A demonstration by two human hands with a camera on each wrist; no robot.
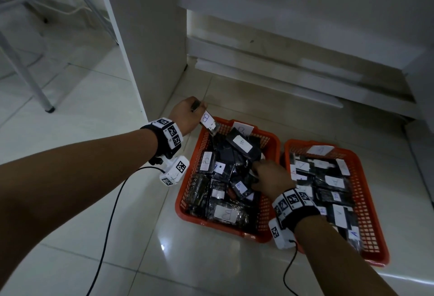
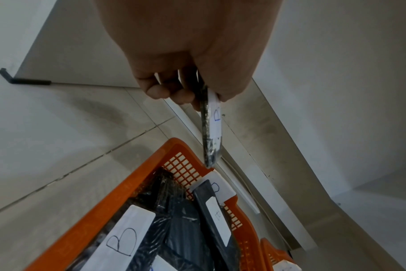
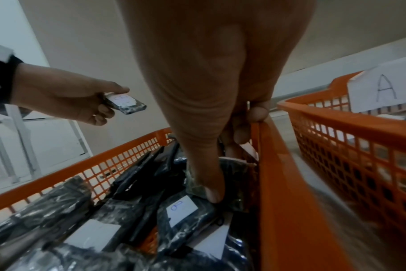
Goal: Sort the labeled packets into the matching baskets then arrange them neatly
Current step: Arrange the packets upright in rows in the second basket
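Note:
Two orange mesh baskets stand side by side on the floor. The left basket [image 1: 187, 192] [image 2: 137, 183] carries a B card [image 1: 243, 129] and is piled with dark wrapped packets bearing white B labels. The right basket [image 1: 375, 260] [image 3: 336, 117] carries an A card [image 3: 382, 88] and holds A packets in rows. My left hand [image 1: 199, 108] [image 2: 197, 97] pinches a B packet [image 1: 207, 121] [image 2: 211, 128] [image 3: 125, 102] in the air over the B basket's far left corner. My right hand [image 1: 258, 173] [image 3: 225, 165] reaches into the B basket by its right wall, thumb and curled fingers pinching a dark packet [image 3: 236, 176].
A white cabinet panel [image 1: 145, 49] rises just behind my left hand. A low white plinth [image 1: 281, 80] runs behind the baskets. Metal chair legs [image 1: 35, 80] stand at the far left. Black wrist cables [image 1: 112, 213] trail over the glossy tiles in front.

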